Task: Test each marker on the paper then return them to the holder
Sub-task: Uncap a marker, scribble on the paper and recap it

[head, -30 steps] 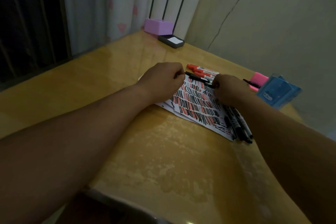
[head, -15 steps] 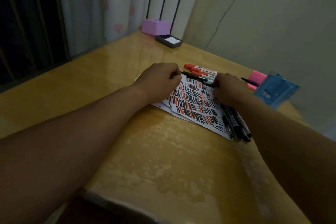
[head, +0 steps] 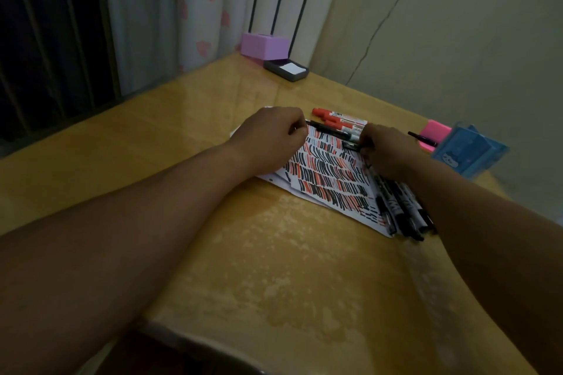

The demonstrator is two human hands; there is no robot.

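A white paper (head: 329,175) covered in red and black strokes lies on the wooden table (head: 274,268). My left hand (head: 271,134) pinches one end of a black marker (head: 323,127) above the paper's far edge. My right hand (head: 387,151) grips a black piece (head: 350,145) at the other end; the two parts look slightly apart. Red markers (head: 338,119) lie just beyond the paper. Several black markers (head: 402,207) are piled on the paper's right edge, partly under my right forearm. A blue holder (head: 469,152) stands to the right.
A pink block (head: 434,131) with a black pen (head: 422,137) on it sits behind the holder. A purple box (head: 265,46) and a dark tray (head: 286,69) stand at the far corner by the curtain. The wall runs close along the right.
The black marker ran straight between both hands before. Now my right hand's end sits lower and nearer the paper, and a gap shows along the marker.
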